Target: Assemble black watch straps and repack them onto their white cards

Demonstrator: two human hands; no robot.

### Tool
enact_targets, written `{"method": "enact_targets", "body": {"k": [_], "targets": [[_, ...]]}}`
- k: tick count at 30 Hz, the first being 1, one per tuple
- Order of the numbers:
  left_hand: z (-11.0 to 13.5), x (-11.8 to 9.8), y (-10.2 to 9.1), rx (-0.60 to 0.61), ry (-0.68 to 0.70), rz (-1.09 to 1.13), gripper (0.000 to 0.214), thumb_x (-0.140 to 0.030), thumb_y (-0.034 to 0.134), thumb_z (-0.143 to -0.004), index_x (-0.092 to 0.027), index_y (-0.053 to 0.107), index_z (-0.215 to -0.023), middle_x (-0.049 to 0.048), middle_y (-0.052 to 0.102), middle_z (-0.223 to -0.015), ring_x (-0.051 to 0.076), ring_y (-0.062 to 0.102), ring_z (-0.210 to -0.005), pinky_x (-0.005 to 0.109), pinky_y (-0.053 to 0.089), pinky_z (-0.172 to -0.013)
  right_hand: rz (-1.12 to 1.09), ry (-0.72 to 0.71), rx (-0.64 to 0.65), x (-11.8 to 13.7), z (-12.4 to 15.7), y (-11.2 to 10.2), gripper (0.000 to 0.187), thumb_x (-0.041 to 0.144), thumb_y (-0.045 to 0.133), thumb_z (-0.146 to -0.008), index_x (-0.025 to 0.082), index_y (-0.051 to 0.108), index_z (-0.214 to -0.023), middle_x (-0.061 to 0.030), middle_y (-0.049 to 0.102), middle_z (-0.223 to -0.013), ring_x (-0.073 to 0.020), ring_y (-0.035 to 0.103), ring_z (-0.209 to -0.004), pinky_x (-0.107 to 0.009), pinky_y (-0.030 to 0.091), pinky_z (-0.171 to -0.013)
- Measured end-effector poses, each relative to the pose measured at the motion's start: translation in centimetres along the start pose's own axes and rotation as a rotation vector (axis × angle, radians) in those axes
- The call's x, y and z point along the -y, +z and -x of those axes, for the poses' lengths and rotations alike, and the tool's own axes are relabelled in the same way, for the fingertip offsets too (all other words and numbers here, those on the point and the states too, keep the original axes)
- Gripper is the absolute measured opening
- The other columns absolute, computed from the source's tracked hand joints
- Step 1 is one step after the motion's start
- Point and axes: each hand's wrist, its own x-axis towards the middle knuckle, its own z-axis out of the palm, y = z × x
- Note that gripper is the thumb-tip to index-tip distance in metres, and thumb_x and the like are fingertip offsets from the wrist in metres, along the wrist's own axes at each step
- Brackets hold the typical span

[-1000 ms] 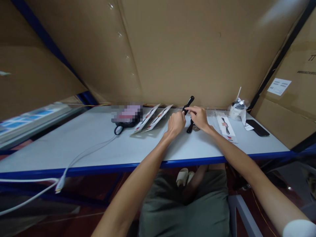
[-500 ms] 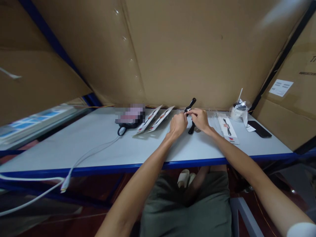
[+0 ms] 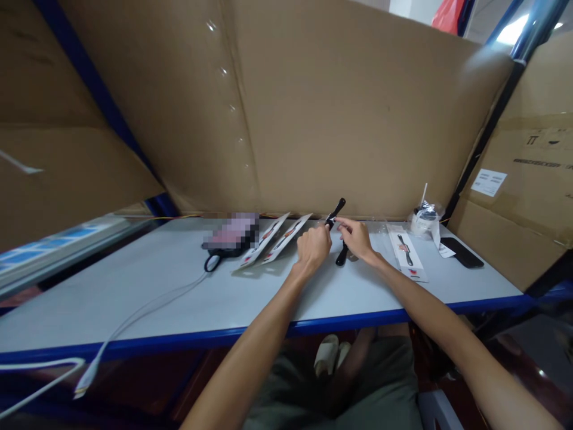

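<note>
My left hand (image 3: 313,248) is closed round the lower end of a black watch strap (image 3: 335,212), which sticks up and away from it. Fingertips of my right hand (image 3: 357,236) pinch the same strap near its middle, just right of the left hand. A second black strap piece (image 3: 342,257) lies on the white table (image 3: 179,292) directly below my right hand. Two printed packaging cards (image 3: 273,237) lie flat just left of my left hand.
A blurred dark device (image 3: 230,239) with a white cable (image 3: 134,316) sits at the left. A carded strap (image 3: 405,254), a plastic bag of parts (image 3: 425,218) and a black phone (image 3: 461,252) lie at the right. Cardboard sheets wall the back and sides.
The camera has tilted up, so the table and hands sit lower in view. Both hands keep their hold on the strap with only small finger shifts.
</note>
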Motion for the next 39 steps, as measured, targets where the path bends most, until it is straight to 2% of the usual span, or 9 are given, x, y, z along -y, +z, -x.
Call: {"method": "enact_targets", "body": {"k": [4, 8, 12, 15, 17, 22, 28, 35, 39], "targets": [[0.3, 0.0, -0.8, -0.063, 0.032, -0.071, 0.048, -0.034, 0.029, -0.109, -0.011, 0.068, -0.122, 0.024, 0.077, -0.106, 0.038, 0.075, -0.104, 0.043, 0.054, -0.084, -0.188, 0.021, -0.007, 0.8, 0.2, 0.1, 0.024, 0.028, 0.056, -0.095, 0.022, 0.074, -0.11, -0.0007, 0.075, -0.085, -0.0145, 0.068, -0.062, -0.025, 0.055, -0.064], [1.1, -1.2, -1.4, -0.11, 0.078, -0.056, 0.047, -0.035, 0.029, -0.11, -0.012, 0.069, -0.117, 0.0224, 0.077, -0.102, 0.035, 0.076, -0.096, 0.038, 0.052, -0.079, -0.296, -0.038, -0.099, 1.9, 0.4, -0.3, 0.022, 0.043, 0.058, -0.095, 0.023, 0.063, -0.09, 0.002, 0.068, -0.073, -0.0132, 0.063, -0.056, -0.023, 0.049, -0.058], [0.9, -3.0, -1.2, -0.106, 0.142, 0.028, 0.046, -0.031, 0.029, -0.109, -0.011, 0.07, -0.115, 0.0222, 0.078, -0.101, 0.033, 0.076, -0.093, 0.033, 0.047, -0.073, -0.23, -0.064, -0.184, 1.9, 0.0, -1.7, 0.029, 0.047, 0.055, -0.097, 0.024, 0.051, -0.08, 0.0045, 0.061, -0.066, -0.0132, 0.058, -0.056, -0.023, 0.044, -0.058], [0.0, -3.7, -0.1, -0.09, 0.184, 0.114, 0.045, -0.028, 0.032, -0.109, -0.009, 0.073, -0.111, 0.0229, 0.078, -0.104, 0.031, 0.075, -0.094, 0.032, 0.044, -0.072, -0.086, -0.082, -0.162, 0.9, -0.6, -3.0, 0.032, 0.047, 0.054, -0.098, 0.024, 0.05, -0.076, 0.0046, 0.057, -0.063, -0.0139, 0.055, -0.059, -0.023, 0.039, -0.06], [-0.6, -3.6, 1.2, -0.049, 0.202, 0.177, 0.045, -0.026, 0.033, -0.109, -0.009, 0.075, -0.102, 0.0218, 0.078, -0.105, 0.029, 0.075, -0.095, 0.031, 0.042, -0.073, 0.022, -0.085, -0.11, 0.1, -0.8, -3.6, 0.031, 0.044, 0.057, -0.098, 0.023, 0.052, -0.076, 0.0042, 0.058, -0.063, -0.0142, 0.055, -0.06, -0.024, 0.036, -0.061], [-1.4, -1.9, 4.3, 0.057, 0.155, 0.262, 0.045, -0.023, 0.036, -0.107, -0.009, 0.075, -0.087, 0.0177, 0.078, -0.09, 0.024, 0.072, -0.087, 0.028, 0.038, -0.069, 0.163, -0.04, 0.047, -1.4, -0.4, -3.3, 0.009, 0.03, 0.065, -0.095, 0.022, 0.063, -0.091, 0.0032, 0.066, -0.07, -0.0148, 0.059, -0.065, -0.023, 0.035, -0.063], [-1.2, -0.3, 5.6, 0.095, 0.131, 0.253, 0.047, -0.029, 0.035, -0.108, -0.012, 0.076, -0.094, 0.0191, 0.078, -0.096, 0.026, 0.073, -0.094, 0.029, 0.04, -0.072, 0.008, 0.038, 0.119, -2.4, -0.1, -1.8, 0.008, 0.024, 0.067, -0.09, 0.022, 0.062, -0.085, 0.0057, 0.062, -0.064, -0.0128, 0.061, -0.063, -0.02, 0.041, -0.061], [-1.6, 0.2, 6.1, 0.067, 0.082, 0.248, 0.048, -0.032, 0.034, -0.107, -0.012, 0.077, -0.104, 0.0231, 0.078, -0.106, 0.028, 0.074, -0.101, 0.03, 0.045, -0.079, -0.241, 0.24, 0.109, -2.7, -0.3, -1.2, 0.005, 0.024, 0.064, -0.086, 0.022, 0.064, -0.091, 0.0072, 0.059, -0.063, -0.0113, 0.058, -0.052, -0.017, 0.042, -0.046], [-2.1, 0.6, 6.5, 0.012, 0.035, 0.302, 0.047, -0.031, 0.035, -0.106, -0.013, 0.076, -0.094, 0.0205, 0.078, -0.099, 0.026, 0.073, -0.095, 0.029, 0.044, -0.077, -0.122, 0.28, -0.002, -3.7, -1.4, -2.5, 0.008, 0.026, 0.065, -0.088, 0.019, 0.068, -0.091, 0.0039, 0.066, -0.069, -0.0119, 0.06, -0.055, -0.02, 0.045, -0.051]]}}
